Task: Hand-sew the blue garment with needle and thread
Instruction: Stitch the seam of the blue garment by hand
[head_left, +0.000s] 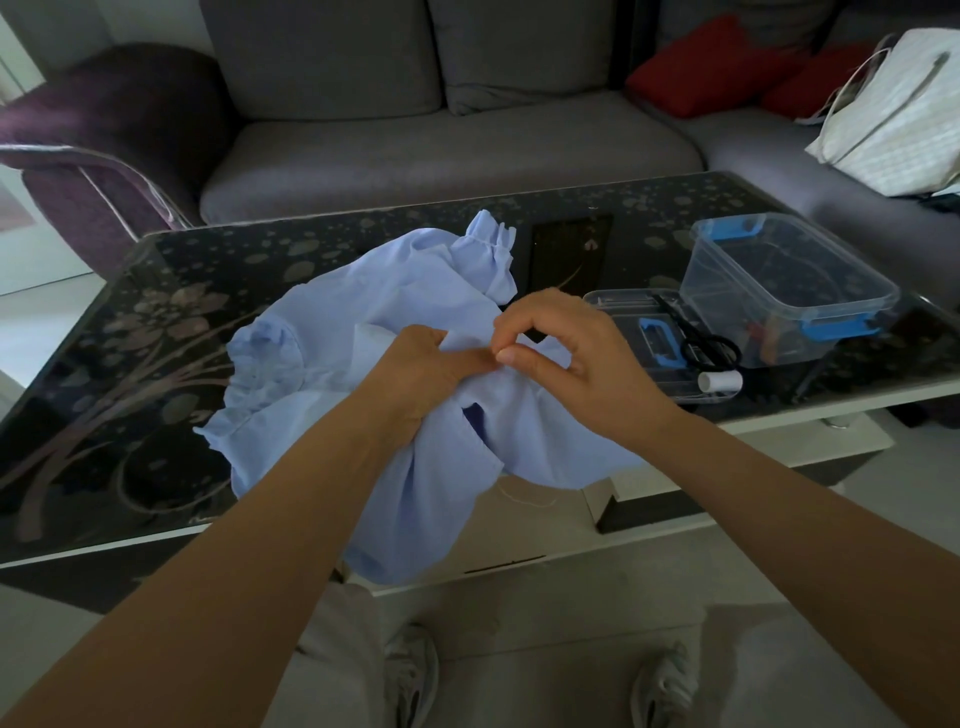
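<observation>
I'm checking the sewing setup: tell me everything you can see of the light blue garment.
The light blue cloth garment looks thin, with gathered ruffled edges at its far and left parts. It lies crumpled on the dark flower-patterned glass table, its near part hanging over the edge. The left hand grips a fold; the right hand pinches the cloth beside it.

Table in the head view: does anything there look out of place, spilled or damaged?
Nothing spilled or damaged. The blue garment hangs over the near edge of the table, and a loose pale thread dangles below it; both fit sewing in progress.
</observation>
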